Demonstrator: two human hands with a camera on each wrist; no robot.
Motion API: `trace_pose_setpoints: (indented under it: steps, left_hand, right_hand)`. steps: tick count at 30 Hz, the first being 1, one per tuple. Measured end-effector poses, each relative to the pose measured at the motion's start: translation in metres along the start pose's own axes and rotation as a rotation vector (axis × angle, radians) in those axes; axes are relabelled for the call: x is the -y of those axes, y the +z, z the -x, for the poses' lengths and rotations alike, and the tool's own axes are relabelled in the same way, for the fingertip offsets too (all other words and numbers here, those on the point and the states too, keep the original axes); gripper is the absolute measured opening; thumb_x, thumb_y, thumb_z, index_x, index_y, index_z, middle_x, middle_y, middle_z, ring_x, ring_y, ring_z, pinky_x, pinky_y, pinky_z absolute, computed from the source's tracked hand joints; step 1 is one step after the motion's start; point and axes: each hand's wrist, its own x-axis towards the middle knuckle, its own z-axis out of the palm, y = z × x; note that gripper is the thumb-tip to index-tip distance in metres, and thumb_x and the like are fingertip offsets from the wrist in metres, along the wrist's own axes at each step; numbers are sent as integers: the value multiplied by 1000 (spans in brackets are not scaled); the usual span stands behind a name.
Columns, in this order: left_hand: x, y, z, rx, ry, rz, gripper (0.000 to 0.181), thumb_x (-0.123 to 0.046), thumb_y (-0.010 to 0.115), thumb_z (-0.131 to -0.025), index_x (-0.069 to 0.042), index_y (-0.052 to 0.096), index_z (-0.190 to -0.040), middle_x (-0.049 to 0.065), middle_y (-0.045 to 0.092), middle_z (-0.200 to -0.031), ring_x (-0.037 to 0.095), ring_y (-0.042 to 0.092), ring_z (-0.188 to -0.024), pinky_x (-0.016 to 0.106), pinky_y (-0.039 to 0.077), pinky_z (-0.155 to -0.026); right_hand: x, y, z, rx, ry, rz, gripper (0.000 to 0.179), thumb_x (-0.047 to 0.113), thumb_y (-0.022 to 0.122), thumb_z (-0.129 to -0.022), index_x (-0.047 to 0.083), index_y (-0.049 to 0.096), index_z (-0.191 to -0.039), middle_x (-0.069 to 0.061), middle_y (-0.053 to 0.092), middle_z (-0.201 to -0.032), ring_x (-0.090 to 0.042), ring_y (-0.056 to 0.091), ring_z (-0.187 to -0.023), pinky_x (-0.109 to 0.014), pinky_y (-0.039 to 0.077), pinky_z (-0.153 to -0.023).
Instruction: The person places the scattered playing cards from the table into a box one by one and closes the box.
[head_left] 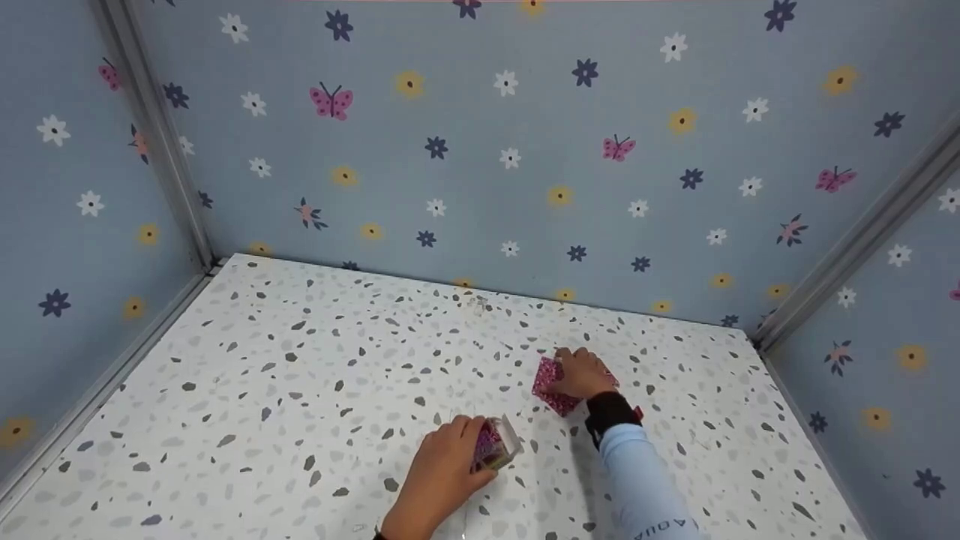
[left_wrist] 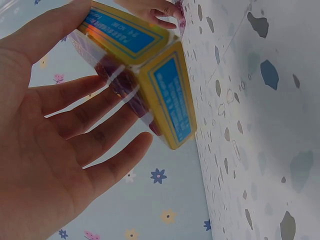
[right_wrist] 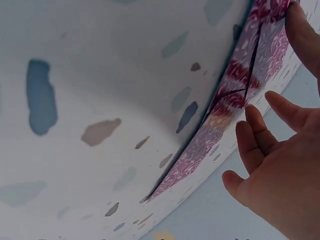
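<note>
In the head view my left hand [head_left: 444, 466] grips a small clear plastic box [head_left: 507, 444] between thumb and fingers, above the tabletop. The left wrist view shows the box's yellow and blue printed edges [left_wrist: 169, 95] and dark red contents behind the clear side. Farther right, my right hand [head_left: 583, 375] rests over flat pink-patterned cards [head_left: 550, 384] lying on the surface. Up close in the right wrist view, the cards [right_wrist: 187, 155] overlap with dark gaps between them. The thumb touches one, and the other fingers extend loosely at their edge. The hand covers part of the cards.
A white speckled tabletop [head_left: 300, 375] lies beneath both hands. Behind it stands a blue panel [head_left: 480, 172] with flowers and butterflies. Similar side panels rise at left [head_left: 67, 247] and right [head_left: 885, 390], joined by grey metal posts [head_left: 169, 150].
</note>
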Motion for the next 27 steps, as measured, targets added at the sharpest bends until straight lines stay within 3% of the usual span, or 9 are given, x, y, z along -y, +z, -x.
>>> trace_pose_setpoints:
  steps: [6, 12, 14, 22, 27]
  left_hand:
    - [-2, 0, -1, 16, -4, 8, 63, -38, 75, -74, -7, 52, -124, 7, 57, -109, 22, 57, -95, 44, 48, -82]
    - [-2, 0, -1, 34, -9, 12, 63, -38, 74, -76, -7, 52, -125, 8, 56, -110, 23, 57, -96, 44, 47, -82]
    - [-2, 0, -1, 34, -10, 14, 63, -38, 74, -76, -7, 52, -125, 8, 57, -110, 23, 57, -96, 44, 47, -82]
    - [-2, 2, -1, 26, 11, 5, 64, -39, 75, -75, -6, 52, -125, 7, 57, -109, 21, 58, -93, 43, 48, -79]
    - [-1, 4, -1, 9, 20, -9, 64, -39, 75, -74, -6, 53, -124, 7, 57, -108, 21, 58, -92, 42, 48, -79]
  right_hand:
    - [-1, 1, 2, -24, 43, 23, 73, 54, 73, -71, 1, 48, -116, -25, 52, -113, -43, 48, -107, -54, 39, -92]
    - [0, 3, 2, -118, -1, 60, 58, 46, 77, -71, 3, 49, -97, -21, 50, -99, -40, 44, -99, -54, 33, -93]
    - [0, 4, 1, -154, -13, 64, 56, 44, 77, -71, 3, 49, -97, -21, 49, -101, -39, 42, -102, -54, 31, -96]
    - [1, 13, 8, -255, -54, 30, 54, 41, 78, -70, 5, 44, -90, -15, 44, -91, -31, 38, -88, -50, 30, -84]
    - [7, 13, 11, -288, -42, 49, 52, 32, 78, -74, -2, 48, -100, -21, 51, -99, -38, 48, -97, -53, 36, -91]
